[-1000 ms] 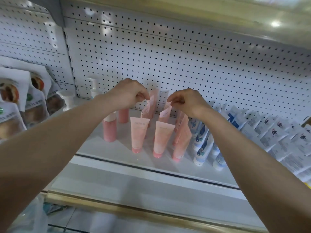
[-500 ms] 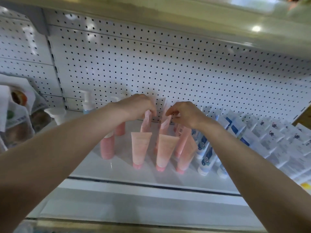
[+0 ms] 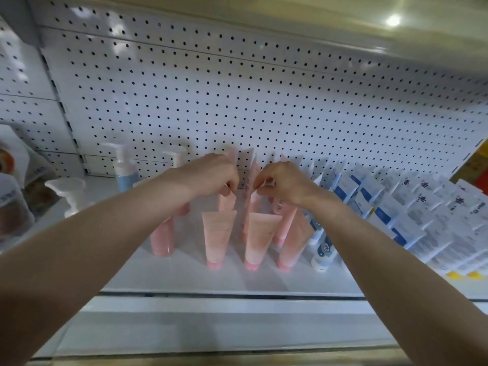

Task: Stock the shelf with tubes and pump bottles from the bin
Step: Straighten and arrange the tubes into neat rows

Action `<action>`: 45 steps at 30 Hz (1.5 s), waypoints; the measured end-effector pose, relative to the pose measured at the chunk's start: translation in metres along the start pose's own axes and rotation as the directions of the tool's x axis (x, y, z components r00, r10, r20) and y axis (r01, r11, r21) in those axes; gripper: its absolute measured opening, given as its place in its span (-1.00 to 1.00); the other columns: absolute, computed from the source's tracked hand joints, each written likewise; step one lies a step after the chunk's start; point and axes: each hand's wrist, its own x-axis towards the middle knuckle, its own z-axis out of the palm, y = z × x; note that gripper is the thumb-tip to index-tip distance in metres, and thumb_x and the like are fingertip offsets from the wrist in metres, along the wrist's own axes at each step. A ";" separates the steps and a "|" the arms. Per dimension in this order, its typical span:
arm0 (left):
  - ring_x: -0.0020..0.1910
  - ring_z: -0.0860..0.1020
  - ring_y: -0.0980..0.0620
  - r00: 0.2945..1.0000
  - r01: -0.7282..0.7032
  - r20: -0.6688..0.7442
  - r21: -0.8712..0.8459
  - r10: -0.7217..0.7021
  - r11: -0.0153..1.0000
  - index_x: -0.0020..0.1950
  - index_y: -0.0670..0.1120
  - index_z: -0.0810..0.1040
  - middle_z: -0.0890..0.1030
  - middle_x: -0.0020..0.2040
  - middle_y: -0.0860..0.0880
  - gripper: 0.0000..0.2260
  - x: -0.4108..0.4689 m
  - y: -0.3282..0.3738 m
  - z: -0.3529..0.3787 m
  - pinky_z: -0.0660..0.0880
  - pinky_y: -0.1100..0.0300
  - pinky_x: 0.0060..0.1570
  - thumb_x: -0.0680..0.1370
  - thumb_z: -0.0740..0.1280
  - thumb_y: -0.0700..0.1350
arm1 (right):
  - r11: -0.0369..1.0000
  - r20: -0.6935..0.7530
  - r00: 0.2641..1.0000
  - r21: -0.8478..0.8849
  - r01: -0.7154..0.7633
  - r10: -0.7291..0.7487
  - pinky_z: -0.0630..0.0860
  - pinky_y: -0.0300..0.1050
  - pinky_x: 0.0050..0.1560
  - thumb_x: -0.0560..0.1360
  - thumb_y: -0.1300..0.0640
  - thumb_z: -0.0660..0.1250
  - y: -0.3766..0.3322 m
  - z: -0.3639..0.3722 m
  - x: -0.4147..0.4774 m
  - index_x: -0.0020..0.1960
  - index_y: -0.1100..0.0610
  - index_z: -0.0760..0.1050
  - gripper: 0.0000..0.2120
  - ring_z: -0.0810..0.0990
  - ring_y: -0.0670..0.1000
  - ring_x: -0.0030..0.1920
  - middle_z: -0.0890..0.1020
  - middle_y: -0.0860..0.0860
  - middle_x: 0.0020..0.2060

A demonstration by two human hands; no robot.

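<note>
Three front pink tubes (image 3: 217, 233) stand cap-down in a row on the white shelf (image 3: 184, 273), nearest its front edge, with their flat crimped ends up. Just behind them, toward the back edge, stand more of the same. The left hand (image 3: 211, 175) pinches the top of the left rear tube (image 3: 225, 203); the right hand (image 3: 284, 180) pinches the middle rear tube (image 3: 250, 175). To their left a pink pump bottle (image 3: 162, 239) stands upright, and a blue pump bottle (image 3: 124, 170) stands at the back edge. Blue-and-white tubes (image 3: 322, 247) stand cap-down just right of the pink ones.
</note>
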 end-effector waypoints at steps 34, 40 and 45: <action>-0.06 0.58 0.08 0.984 0.128 -0.102 -0.147 -0.144 0.981 -0.08 -0.01 0.68 0.59 -0.17 0.19 -0.86 0.003 -0.019 -0.023 0.49 0.16 -0.03 0.50 0.34 -0.16 | 0.981 -0.117 0.981 0.134 -0.137 0.153 0.48 -0.28 0.03 0.52 0.18 0.39 0.006 -0.019 0.005 0.00 0.05 0.69 -0.87 0.60 -0.11 -0.11 0.69 -0.09 -0.13; -0.04 0.58 0.08 0.982 0.139 -0.103 -0.190 -0.161 0.972 -0.06 0.01 0.67 0.60 -0.13 0.13 -0.89 0.018 -0.038 -0.026 0.43 0.22 -0.05 0.51 0.37 -0.17 | 0.982 -0.207 0.963 0.115 -0.151 0.173 0.44 -0.29 0.06 0.52 0.28 0.32 0.014 -0.029 0.014 0.05 0.03 0.68 -0.75 0.57 -0.10 -0.09 0.67 -0.05 -0.06; 0.00 0.57 0.04 0.974 0.178 -0.100 -0.200 -0.201 0.963 0.05 -0.02 0.66 0.63 0.02 0.03 -0.80 0.032 -0.037 -0.018 0.47 0.17 0.01 0.52 0.34 -0.25 | 0.996 -0.145 0.987 -0.040 -0.081 0.074 0.50 -0.13 0.11 0.52 0.35 0.30 0.022 -0.026 0.022 0.11 0.05 0.65 -0.70 0.58 -0.01 -0.08 0.68 0.02 -0.04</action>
